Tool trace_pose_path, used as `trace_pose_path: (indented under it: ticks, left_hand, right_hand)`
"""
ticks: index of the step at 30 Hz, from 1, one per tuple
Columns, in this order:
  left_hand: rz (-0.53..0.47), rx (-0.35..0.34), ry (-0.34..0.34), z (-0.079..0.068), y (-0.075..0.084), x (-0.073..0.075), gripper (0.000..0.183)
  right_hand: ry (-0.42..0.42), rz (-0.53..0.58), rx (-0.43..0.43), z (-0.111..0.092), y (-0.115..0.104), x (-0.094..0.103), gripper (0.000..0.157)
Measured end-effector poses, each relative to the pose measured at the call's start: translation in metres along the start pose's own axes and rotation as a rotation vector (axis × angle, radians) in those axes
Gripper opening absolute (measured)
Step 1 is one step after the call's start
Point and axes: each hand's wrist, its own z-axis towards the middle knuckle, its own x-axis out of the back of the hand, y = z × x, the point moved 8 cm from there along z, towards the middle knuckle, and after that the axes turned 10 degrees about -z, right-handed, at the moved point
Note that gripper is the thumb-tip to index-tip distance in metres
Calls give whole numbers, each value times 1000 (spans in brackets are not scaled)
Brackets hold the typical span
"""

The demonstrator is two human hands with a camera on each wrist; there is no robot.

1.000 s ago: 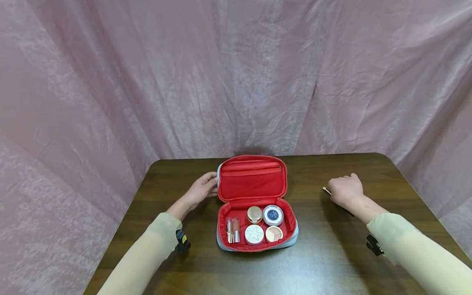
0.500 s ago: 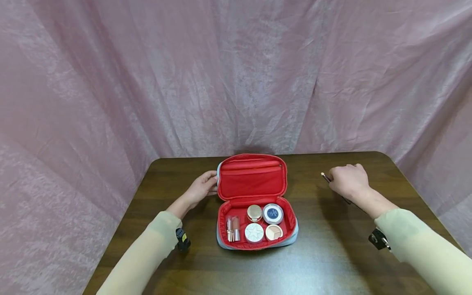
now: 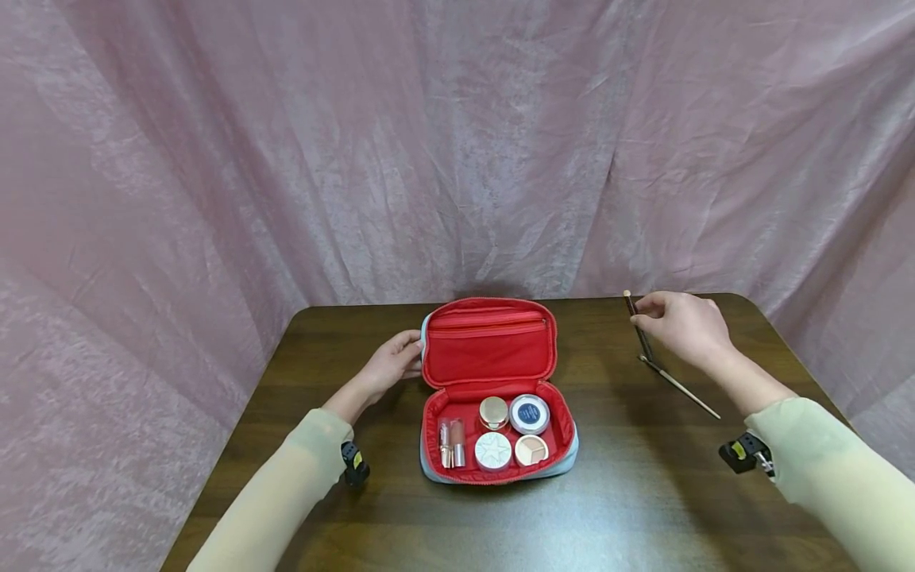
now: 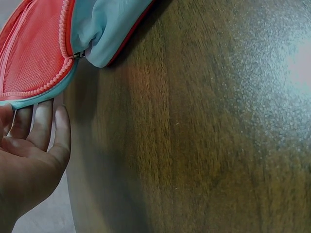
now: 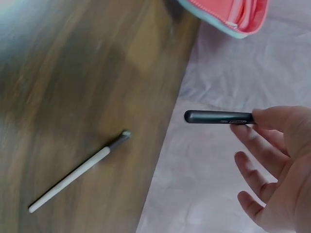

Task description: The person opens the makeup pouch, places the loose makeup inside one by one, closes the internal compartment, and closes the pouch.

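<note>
A blue makeup bag (image 3: 565, 466) with a red lining lies unzipped on the table, its lid (image 3: 489, 356) raised. At the lid's left edge my left hand (image 3: 389, 367) holds on, with fingers behind the rim in the left wrist view. Above the table's right side, my right hand (image 3: 688, 327) pinches a dark makeup brush (image 5: 218, 117) between thumb and fingertips. The dark brush has a pale tip (image 3: 627, 294) pointing up. Below that hand, a second makeup brush (image 3: 682, 388) with a light handle lies on the wood.
Inside the bag are two lip tubes (image 3: 457, 445), a gold compact (image 3: 493, 414), a blue-centred round compact (image 3: 529, 415), a star-patterned round case (image 3: 492, 452) and a small three-section palette (image 3: 531, 450). A pink curtain (image 3: 457, 159) hangs behind the table (image 3: 486, 532).
My right hand has lifted and moved back with the dark brush, turning it more upright. The light-handled brush now shows fully on the table. My left hand stays at the lid.
</note>
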Motion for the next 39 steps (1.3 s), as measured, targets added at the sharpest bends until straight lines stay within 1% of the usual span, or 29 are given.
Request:
trace_pose_path:
  ticks: [6,10,17,21,32,39]
  left_hand:
    - [-1,10,2,-1,0,0,35]
    - [-2,9,5,0,1,-1,34]
    - [-8,3,2,0,2,-3,34]
    - [-12,2,2,-1,2,-4,34]
    - [-13,-4,-3,0,4,-7,34]
    - [-7,-7,-11,1,3,-8,36]
  right_hand:
    - [15,125,-45,3,-9,9,31]
    - [26,192,-48,8,-21,11,34]
    - [66,260,-19,24,-52,11,29]
    - [70,303,-6,33,-72,9,28]
    - [54,370,23,53,-117,-4,23]
    - [47,358,49,61,-139,-14,23]
